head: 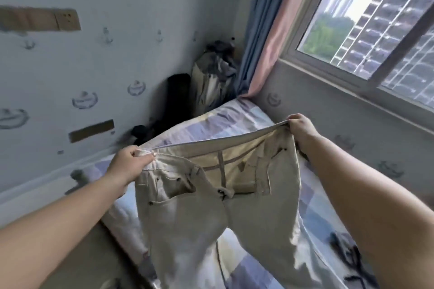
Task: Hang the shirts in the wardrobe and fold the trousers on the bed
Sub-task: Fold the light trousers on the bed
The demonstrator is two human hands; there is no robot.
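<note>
Both of my forearms reach out from the bottom corners, and between them hang the beige trousers (211,206), held up in the air over the bed (239,115). My left hand (131,162) pinches one end of the waistband, fingers curled tight on the cloth, and my right hand (300,129) grips the other end the same way. The hands are well apart, so the waistband is stretched open and I can see the paler lining and the unfastened fly. Both legs drop loose toward the near edge of the bed, out of view at the bottom.

Cloth like this looks soft and fairly light, limp enough to sag wherever I do not hold it, but not slippery. I judge the waistband the best place to keep hold, since its doubled seam gives my fingers something firm. To fold, I would need to bring the two legs together and lay them flat on the checked sheet.

At the far corner of the bed, against the wall by the curtain (260,37), a heap of other clothes (211,77) leans, with something dark (178,96) beside it.
</note>
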